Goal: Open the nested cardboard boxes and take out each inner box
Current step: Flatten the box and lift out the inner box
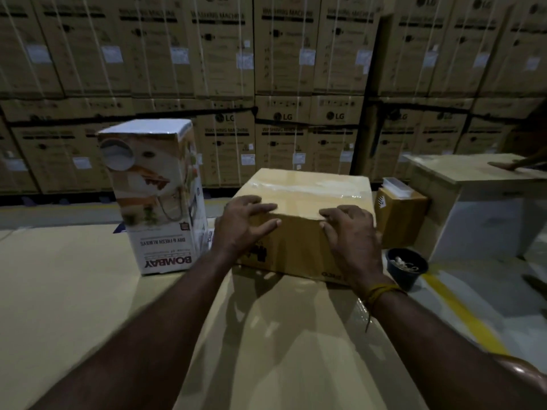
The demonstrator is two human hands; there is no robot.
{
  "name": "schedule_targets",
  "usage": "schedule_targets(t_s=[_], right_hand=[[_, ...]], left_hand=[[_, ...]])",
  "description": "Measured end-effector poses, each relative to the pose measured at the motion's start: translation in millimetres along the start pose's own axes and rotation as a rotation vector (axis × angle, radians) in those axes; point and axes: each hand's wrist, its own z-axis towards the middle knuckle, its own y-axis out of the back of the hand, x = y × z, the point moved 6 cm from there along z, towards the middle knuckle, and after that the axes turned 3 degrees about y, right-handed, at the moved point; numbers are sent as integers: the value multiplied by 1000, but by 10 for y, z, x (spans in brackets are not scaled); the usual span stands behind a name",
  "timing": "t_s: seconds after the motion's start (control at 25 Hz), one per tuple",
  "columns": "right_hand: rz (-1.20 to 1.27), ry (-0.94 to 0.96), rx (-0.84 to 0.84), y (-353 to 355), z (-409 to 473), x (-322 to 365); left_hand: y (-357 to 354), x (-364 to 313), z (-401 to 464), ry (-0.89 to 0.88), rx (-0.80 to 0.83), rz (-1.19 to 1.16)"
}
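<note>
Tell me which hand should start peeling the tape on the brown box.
Probably the left hand. Its fingertips lie on the top of the brown box, right at the near end of the clear tape strip. The right hand grips the near right corner, so it can steady the box.

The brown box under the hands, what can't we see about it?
- Brown box, head view: taped shut, so its contents stay hidden.
- Its front print: covered by the left hand and right hand.
- Small black pot: contents too small and dark.
- Printed Bombay box: blurred small print.
</note>
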Motion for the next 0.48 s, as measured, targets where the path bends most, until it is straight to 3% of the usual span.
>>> schedule_targets(t_s=[0.24,0.48], right_hand=[[123,-5,7,577,-749,-1],[193,-45,89,1373,-2100,484]], left_hand=[[283,-575,-975,99,-55,16],[1096,-1294,-2573,292,-63,28]])
